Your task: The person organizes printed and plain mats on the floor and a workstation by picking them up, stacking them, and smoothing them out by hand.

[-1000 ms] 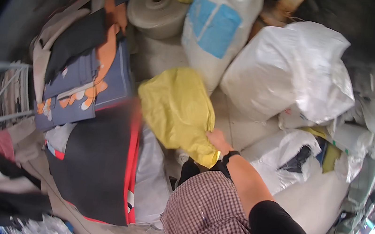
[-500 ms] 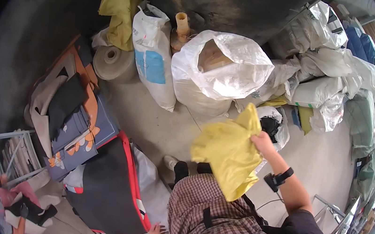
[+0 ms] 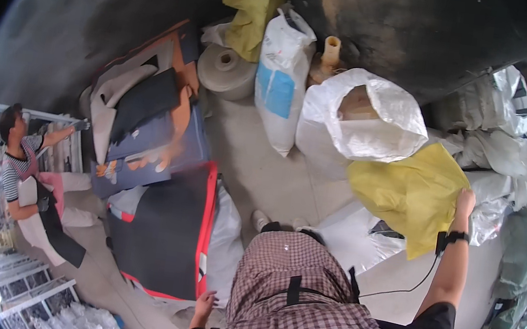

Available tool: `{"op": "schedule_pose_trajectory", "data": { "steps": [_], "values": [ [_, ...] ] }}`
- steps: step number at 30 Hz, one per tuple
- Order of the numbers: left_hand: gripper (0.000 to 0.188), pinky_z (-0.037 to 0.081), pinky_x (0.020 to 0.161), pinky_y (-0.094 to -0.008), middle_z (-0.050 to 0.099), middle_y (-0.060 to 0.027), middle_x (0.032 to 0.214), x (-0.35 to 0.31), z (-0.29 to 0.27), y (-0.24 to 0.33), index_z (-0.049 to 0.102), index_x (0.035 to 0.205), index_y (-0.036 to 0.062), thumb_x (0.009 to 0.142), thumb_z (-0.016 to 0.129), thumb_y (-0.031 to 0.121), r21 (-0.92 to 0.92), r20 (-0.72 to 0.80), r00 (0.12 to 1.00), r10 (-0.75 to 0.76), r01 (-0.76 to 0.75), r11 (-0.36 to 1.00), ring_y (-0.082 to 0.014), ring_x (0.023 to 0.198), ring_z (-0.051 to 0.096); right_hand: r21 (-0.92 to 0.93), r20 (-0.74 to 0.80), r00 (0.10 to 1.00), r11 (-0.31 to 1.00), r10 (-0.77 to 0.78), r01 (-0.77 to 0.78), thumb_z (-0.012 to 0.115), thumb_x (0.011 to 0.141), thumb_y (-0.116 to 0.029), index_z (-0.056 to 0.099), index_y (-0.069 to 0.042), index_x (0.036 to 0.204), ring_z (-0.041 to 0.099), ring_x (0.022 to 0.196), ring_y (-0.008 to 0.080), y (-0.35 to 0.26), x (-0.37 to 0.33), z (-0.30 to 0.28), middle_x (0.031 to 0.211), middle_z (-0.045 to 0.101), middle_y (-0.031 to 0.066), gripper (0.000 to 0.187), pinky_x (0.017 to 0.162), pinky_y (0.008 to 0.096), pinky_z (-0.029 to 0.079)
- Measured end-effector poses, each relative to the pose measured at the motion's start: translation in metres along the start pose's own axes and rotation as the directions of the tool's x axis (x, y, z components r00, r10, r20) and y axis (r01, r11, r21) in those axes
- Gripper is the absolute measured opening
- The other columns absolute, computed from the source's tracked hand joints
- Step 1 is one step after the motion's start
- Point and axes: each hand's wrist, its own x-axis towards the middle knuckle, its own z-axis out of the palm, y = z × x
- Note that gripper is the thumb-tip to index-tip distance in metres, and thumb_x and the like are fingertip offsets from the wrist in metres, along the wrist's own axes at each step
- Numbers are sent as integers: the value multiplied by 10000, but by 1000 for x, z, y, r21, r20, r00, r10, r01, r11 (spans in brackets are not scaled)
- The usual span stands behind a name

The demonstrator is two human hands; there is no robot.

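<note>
A yellow woven sack [image 3: 410,190] hangs spread out from my right hand [image 3: 465,203], which grips its right edge. Below it and partly hidden is an open white sack [image 3: 350,236] with something dark in its mouth. Low on the left, my left hand [image 3: 205,304] is empty, with its fingers loosely apart. That hand is beside the lower corner of a dark grey sheet stack with a red edge [image 3: 161,231]; whether it touches the corner I cannot tell.
A large open white sack [image 3: 319,122] and a tall white sack with a blue patch [image 3: 281,80] stand ahead, beside a roll [image 3: 226,72]. Filled sacks [image 3: 504,159] are piled at right. Blue-grey and orange sheets [image 3: 194,132] lie at left, near a co-worker [image 3: 27,167] holding dark material.
My right hand has carried the yellow sack to the right, and the sack is now spread wider. The view has shifted, bringing the co-worker at left more fully into sight.
</note>
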Motion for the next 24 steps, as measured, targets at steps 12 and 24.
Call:
{"op": "schedule_pose_trajectory", "data": {
  "steps": [12,24],
  "values": [
    [264,481,611,-266,626,-101,803,0,0,9,554,1066,40,872,428,165,-52,-43,995,94,-96,994,-168,666,605,-24,187,974,991,-126,133,496,802,-253,500,1,1137,545,935,369,-39,151,55,1011,571,230,420,779,437,449],
    [246,499,622,-277,644,-81,793,41,-1,-34,594,997,61,841,486,217,-449,-17,944,-328,286,846,-139,674,621,81,888,246,658,-389,748,463,813,-180,585,-42,944,516,836,270,-240,-148,100,902,565,131,227,708,378,416]
  ]
}}
